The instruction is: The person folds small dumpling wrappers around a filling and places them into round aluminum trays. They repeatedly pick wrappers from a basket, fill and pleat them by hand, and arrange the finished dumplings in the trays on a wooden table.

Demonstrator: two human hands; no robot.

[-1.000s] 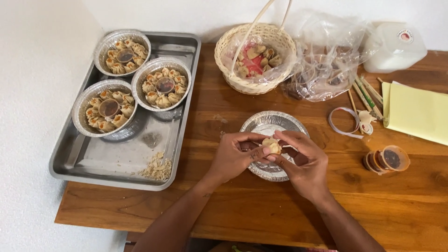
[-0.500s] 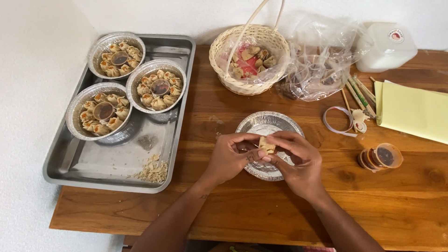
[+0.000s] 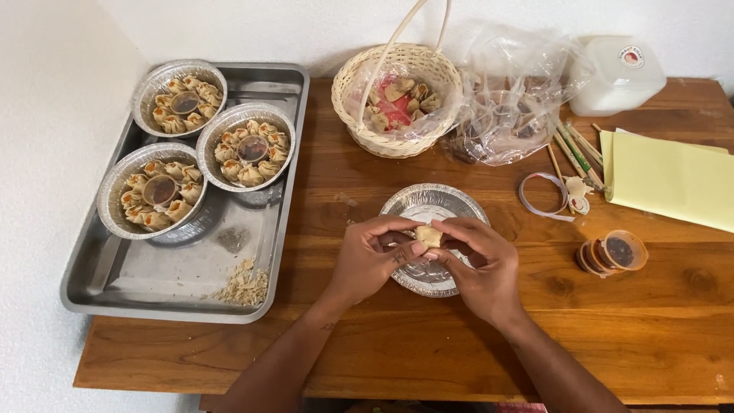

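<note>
Both of my hands meet over a round foil dish (image 3: 428, 200) near the table's front. My left hand (image 3: 373, 257) and my right hand (image 3: 480, 264) pinch one small pale dumpling (image 3: 429, 235) between their fingertips, just above the dish. The dish looks bare where it shows; my fingers hide its near half. A wicker basket (image 3: 397, 95) lined with plastic holds more dumplings behind the dish.
A steel tray (image 3: 183, 275) at left carries three foil dishes (image 3: 246, 145) of dumplings with sauce cups and a heap of crumbs (image 3: 243, 287). At right lie small sauce cups (image 3: 612, 252), yellow paper (image 3: 673, 180), skewers (image 3: 575, 153), a tape loop (image 3: 544, 197), a plastic bag (image 3: 508, 107) and a white jug (image 3: 615, 73).
My hands stay over the foil dish holding the dumpling, fingers shifting slightly. The view has moved a little, nothing else changed place.
</note>
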